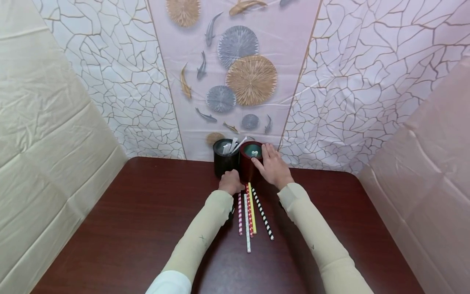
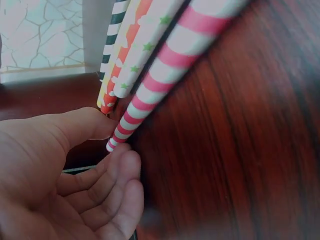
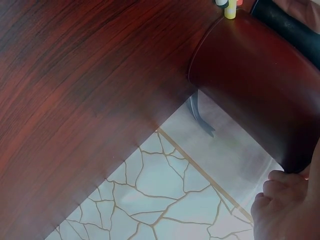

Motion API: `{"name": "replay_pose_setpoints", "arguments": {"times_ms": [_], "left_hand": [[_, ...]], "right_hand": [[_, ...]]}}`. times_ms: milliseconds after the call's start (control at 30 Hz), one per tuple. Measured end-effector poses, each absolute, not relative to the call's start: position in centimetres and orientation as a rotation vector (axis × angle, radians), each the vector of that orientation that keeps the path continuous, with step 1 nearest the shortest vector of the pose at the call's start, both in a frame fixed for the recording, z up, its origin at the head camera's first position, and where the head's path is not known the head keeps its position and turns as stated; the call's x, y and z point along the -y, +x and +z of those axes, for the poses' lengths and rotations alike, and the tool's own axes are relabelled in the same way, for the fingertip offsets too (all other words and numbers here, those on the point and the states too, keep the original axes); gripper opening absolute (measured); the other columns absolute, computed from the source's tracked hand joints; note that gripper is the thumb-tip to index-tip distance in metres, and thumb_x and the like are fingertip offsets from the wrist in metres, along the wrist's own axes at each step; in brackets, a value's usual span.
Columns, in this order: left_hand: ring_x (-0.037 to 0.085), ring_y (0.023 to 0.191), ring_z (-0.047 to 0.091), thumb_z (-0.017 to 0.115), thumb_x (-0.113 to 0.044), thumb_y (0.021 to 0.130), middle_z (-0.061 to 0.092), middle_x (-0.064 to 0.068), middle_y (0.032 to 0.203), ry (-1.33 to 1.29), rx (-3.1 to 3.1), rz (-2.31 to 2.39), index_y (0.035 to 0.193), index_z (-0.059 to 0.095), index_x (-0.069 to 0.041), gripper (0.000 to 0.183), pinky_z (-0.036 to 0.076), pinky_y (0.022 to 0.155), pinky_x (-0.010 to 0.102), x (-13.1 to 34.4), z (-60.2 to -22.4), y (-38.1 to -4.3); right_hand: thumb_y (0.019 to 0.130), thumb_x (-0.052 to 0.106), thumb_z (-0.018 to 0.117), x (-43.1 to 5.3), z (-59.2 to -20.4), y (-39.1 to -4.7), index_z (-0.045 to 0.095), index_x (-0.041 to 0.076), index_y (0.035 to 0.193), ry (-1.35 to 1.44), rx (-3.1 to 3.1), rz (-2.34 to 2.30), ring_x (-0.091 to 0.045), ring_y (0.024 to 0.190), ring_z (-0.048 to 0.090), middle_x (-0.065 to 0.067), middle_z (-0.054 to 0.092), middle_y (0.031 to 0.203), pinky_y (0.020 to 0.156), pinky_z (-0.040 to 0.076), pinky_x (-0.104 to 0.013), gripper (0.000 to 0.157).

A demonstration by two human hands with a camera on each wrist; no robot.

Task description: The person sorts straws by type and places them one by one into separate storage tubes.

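My left hand (image 1: 231,182) is at the far end of a pink-and-white striped paper straw (image 2: 150,92), its thumb and forefinger pinching the tip. Beside that straw lie a white one with green stars (image 1: 247,228), a red one with white marks (image 1: 251,218), a yellow one (image 1: 253,216) and a black-and-white striped one (image 1: 262,214). My right hand (image 1: 274,166) holds the rim of an upright dark red cup (image 3: 250,75), thumb at the front and fingers along its right side. Two small white spots show within the cup's green inside.
A black cup (image 1: 221,166) stands against the red cup's left side, with several white slips (image 1: 232,146) sticking out. Both cups are at the back of the dark wooden table (image 1: 165,212), close to the patterned backdrop (image 1: 198,134). Beige padded panels (image 1: 404,183) flank the table.
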State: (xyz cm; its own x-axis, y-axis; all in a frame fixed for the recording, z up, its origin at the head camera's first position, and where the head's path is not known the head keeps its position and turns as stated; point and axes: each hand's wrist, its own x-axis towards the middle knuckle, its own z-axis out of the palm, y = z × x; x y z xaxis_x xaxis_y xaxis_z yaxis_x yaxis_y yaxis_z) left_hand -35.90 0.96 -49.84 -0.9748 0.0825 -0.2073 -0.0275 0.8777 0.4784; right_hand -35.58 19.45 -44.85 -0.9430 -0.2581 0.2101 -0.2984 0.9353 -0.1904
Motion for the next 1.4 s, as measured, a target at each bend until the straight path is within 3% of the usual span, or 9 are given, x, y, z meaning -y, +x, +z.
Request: {"name": "replay_pose_setpoints", "arguments": {"times_ms": [100, 333, 567, 667, 900, 1033, 1167, 1400], "left_hand": [[0.031, 0.088, 0.069, 0.083, -0.031, 0.089, 0.075, 0.014, 0.105, 0.021, -2.804, 0.774, 0.117, 0.073, -0.005, 0.039, 0.061, 0.073, 0.043, -0.7, -51.5, -37.6], [0.027, 0.074, 0.069, 0.082, -0.032, 0.088, 0.073, 0.011, 0.082, -0.018, -2.731, 0.862, 0.104, 0.071, -0.005, 0.033, 0.058, 0.063, 0.038, -0.2, -54.1, -39.7], [0.031, 0.090, 0.068, 0.083, -0.031, 0.090, 0.072, 0.013, 0.095, -0.027, -2.748, 0.872, 0.111, 0.071, -0.003, 0.037, 0.059, 0.079, 0.042, 0.6, -52.7, -39.2], [0.030, 0.089, 0.065, 0.082, -0.034, 0.089, 0.069, 0.010, 0.090, 0.004, -2.795, 0.877, 0.105, 0.069, -0.006, 0.035, 0.057, 0.077, 0.041, 0.9, -53.3, -39.9], [0.029, 0.094, 0.067, 0.078, -0.031, 0.094, 0.070, 0.011, 0.094, 0.059, -2.836, 0.905, 0.104, 0.070, -0.003, 0.031, 0.059, 0.085, 0.043, 1.2, -48.7, -36.9], [0.030, 0.090, 0.066, 0.077, -0.028, 0.095, 0.067, 0.009, 0.084, 0.090, -2.892, 0.915, 0.091, 0.067, -0.005, 0.025, 0.058, 0.085, 0.042, 0.9, -45.5, -34.2], [0.027, 0.080, 0.064, 0.077, -0.025, 0.095, 0.062, 0.005, 0.071, 0.157, -2.941, 0.915, 0.077, 0.062, -0.008, 0.029, 0.054, 0.078, 0.038, 0.8, -44.7, -33.6], [0.018, 0.054, 0.051, 0.075, -0.019, 0.096, 0.042, -0.003, 0.046, 0.307, -2.991, 0.973, 0.050, 0.047, -0.015, 0.054, 0.046, 0.065, 0.032, 1.1, -43.8, -33.4]], "right_hand": [[0.112, 0.059, 0.031, -19.4, -44.9, -35.6, 0.017, -0.003, 0.167, 0.417, 2.911, 0.323, -0.039, 0.165, 0.017, -0.025, 0.020, 0.175, 0.133, 0.022, -0.053, 0.085], [0.111, 0.060, 0.031, -19.4, -45.0, -35.7, 0.018, -0.003, 0.167, 0.421, 2.906, 0.336, -0.039, 0.165, 0.018, -0.025, 0.021, 0.174, 0.133, 0.022, -0.053, 0.085], [0.112, 0.059, 0.032, -19.5, -44.9, -35.7, 0.018, -0.004, 0.167, 0.430, 2.909, 0.341, -0.039, 0.164, 0.018, -0.026, 0.021, 0.174, 0.134, 0.021, -0.053, 0.085], [0.112, 0.059, 0.032, -19.5, -44.9, -35.8, 0.018, -0.004, 0.166, 0.430, 2.913, 0.344, -0.039, 0.164, 0.018, -0.026, 0.021, 0.174, 0.134, 0.021, -0.053, 0.085], [0.112, 0.060, 0.030, -19.6, -44.8, -36.0, 0.017, -0.004, 0.167, 0.425, 2.929, 0.342, -0.039, 0.165, 0.017, -0.025, 0.020, 0.175, 0.134, 0.020, -0.052, 0.085], [0.112, 0.060, 0.030, -19.6, -44.8, -36.0, 0.017, -0.004, 0.167, 0.428, 2.926, 0.340, -0.039, 0.165, 0.017, -0.025, 0.020, 0.175, 0.134, 0.020, -0.053, 0.085], [0.112, 0.060, 0.030, -19.6, -44.9, -35.9, 0.016, -0.004, 0.167, 0.430, 2.928, 0.340, -0.039, 0.165, 0.016, -0.025, 0.019, 0.175, 0.134, 0.020, -0.053, 0.086], [0.112, 0.060, 0.030, -19.7, -44.9, -36.0, 0.016, -0.004, 0.167, 0.431, 2.920, 0.332, -0.038, 0.165, 0.016, -0.025, 0.019, 0.175, 0.134, 0.020, -0.053, 0.085]]}}
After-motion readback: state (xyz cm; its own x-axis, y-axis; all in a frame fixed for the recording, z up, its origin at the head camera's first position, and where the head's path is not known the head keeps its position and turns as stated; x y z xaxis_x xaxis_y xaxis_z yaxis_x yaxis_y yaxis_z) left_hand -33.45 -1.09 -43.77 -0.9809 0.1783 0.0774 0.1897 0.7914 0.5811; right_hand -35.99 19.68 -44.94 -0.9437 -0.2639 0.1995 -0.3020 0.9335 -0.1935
